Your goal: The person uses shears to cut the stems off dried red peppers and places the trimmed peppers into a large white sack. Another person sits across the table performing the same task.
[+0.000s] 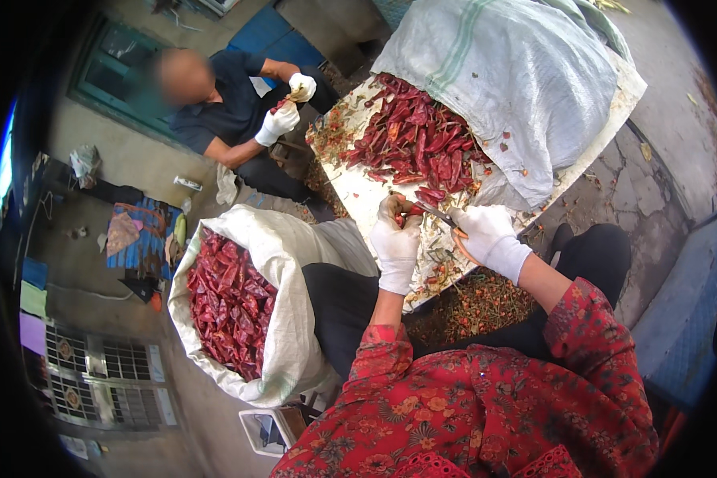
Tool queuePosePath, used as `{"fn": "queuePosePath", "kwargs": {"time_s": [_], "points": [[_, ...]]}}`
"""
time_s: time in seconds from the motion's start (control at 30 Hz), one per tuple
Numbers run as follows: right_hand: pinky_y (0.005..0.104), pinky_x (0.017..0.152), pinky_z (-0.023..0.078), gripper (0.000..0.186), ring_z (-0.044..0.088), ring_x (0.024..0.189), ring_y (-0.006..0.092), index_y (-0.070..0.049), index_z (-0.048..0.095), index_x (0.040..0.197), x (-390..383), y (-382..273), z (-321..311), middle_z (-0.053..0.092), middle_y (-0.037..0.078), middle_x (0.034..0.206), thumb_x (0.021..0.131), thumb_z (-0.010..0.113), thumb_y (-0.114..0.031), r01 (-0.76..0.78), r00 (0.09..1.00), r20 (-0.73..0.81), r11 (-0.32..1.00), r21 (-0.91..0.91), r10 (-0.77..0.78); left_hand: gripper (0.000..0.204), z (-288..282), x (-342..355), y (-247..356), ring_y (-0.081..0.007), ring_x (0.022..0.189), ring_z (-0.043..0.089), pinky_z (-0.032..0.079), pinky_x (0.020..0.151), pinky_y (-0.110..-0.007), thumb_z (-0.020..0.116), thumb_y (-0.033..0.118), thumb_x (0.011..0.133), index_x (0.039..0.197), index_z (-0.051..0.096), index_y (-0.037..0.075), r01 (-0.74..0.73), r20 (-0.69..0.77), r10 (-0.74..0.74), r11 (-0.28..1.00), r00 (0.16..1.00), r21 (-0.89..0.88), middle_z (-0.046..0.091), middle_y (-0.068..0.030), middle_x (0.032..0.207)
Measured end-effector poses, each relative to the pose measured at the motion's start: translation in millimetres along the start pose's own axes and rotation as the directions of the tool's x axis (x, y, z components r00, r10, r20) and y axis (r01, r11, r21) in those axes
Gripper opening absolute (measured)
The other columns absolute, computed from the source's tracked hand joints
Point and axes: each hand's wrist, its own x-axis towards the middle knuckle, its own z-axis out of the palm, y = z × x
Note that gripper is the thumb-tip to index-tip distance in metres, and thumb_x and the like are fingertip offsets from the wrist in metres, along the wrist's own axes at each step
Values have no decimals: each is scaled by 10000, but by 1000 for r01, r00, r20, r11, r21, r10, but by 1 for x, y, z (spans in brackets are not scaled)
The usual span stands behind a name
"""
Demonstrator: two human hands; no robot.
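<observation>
Scissors [439, 215] gripped in the right hand [487, 233] point toward 10 o'clock, at a red chilli [401, 220] pinched in the left hand [394, 240]; stem trimming appears to be the step under way. Next, a snip would call for steady hands and blades clear of fingertips. The chilli, above the near edge of the table [631, 86], is partly hidden; the chilli pile [422, 139] at 12 o'clock looks glossy, dark and wrinkled.

A green-framed window [113, 68] shows at upper left — a barred grille [97, 378] below it, a blue panel [681, 307] at right.
</observation>
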Motion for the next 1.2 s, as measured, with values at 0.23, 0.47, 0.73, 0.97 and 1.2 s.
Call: {"fn": "queuePosePath", "kwargs": {"time_s": [0.23, 0.47, 0.73, 0.97, 1.2], "points": [[486, 577, 514, 242, 717, 699, 390, -113, 701, 899, -3, 9, 21, 710, 179, 753, 904, 610, -338, -14, 1000, 4, 942, 336, 13, 432, 7, 1, -1, -159, 825, 690, 578, 708, -262, 693, -146, 775, 1171, 575, -18, 114, 10, -117, 940, 993, -322, 679, -84, 955], [358, 624, 528, 326, 627, 643, 163, -69, 687, 1120, 4, 13, -21, 647, 64, 742, 946, 735, -341, -245, 968, 197, 417, 875, 155, 263, 5, -2, 4, -131, 746, 702, 506, 549, -239, 717, -27, 882, 1127, 623, -12, 286, 75, -277, 895, 958, -342, 704, -92, 1008], [459, 674, 562, 337, 713, 781, 324, -147, 696, 1200, -1, 8, -30, 676, 128, 818, 884, 620, -236, 7, 994, -106, 998, 56, -1, 251, -6, 2, 10, -72, 665, 608, 465, 545, -220, 741, 6, 872, 1115, 685, -16, 171, -4, -180, 938, 984, -301, 700, -36, 906], [466, 662, 527, 332, 715, 771, 314, -139, 675, 1173, -3, 9, -34, 678, 104, 832, 864, 641, -257, 41, 996, -69, 991, -124, -50, 254, -11, 4, 9, -51, 639, 561, 436, 571, -207, 769, -8, 840, 1083, 694, -21, 160, -28, -181, 923, 983, -350, 694, -24, 906], [427, 652, 491, 356, 658, 745, 265, -119, 645, 1252, -2, 17, -29, 626, 57, 790, 906, 613, -197, 151, 966, -157, 939, -308, -207, 268, -23, 8, 8, -54, 621, 553, 434, 570, -213, 767, -16, 830, 1086, 693, -42, 194, 21, -200, 916, 980, -352, 687, -11, 866]]}}
